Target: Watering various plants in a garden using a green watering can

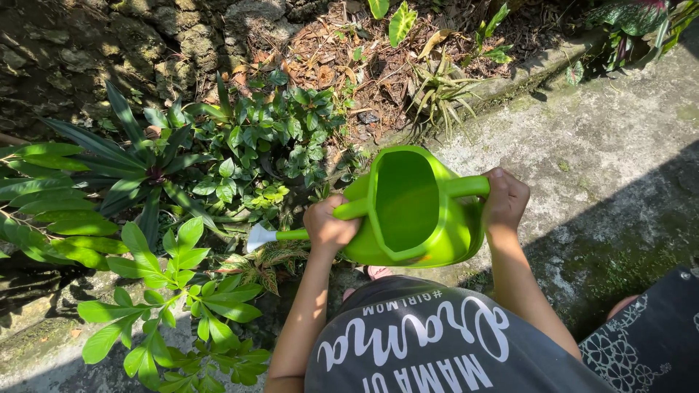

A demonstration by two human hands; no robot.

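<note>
Left fingers (pixel 336 218): curled tight around the spout of the green watering can (pixel 411 211), close to where it leaves the body.
Right fingers (pixel 502 191): wrapped shut around the can's handle (pixel 466 186) at its outer end.
Left hand (pixel 329 225): on the spout side, forearm reaching up from the lower edge of the view.
Right hand (pixel 506 200): on the opposite side of the can, forearm angled in from lower right.
Watering can: held up between both hands over the edge of the concrete path (pixel 604 145), open top facing the camera, spout pointing left toward the plants.
Spout tip: white rose (pixel 256 237) at the end, just above the variegated leaves (pixel 262 262) and near the bright green shrub (pixel 175 284).
Garden bed: dark-leaved plant (pixel 145 175) at left, small leafy plant (pixel 277 131) beside it, dry leaf litter (pixel 349 58) and a spiky plant (pixel 440 91) further back, rough stone wall (pixel 109 51) behind.
Clothing: grey printed shirt (pixel 429 342) at the bottom of the view; dark patterned fabric (pixel 648 342) at lower right.
Foot: toes (pixel 378 272) showing just under the can.
</note>
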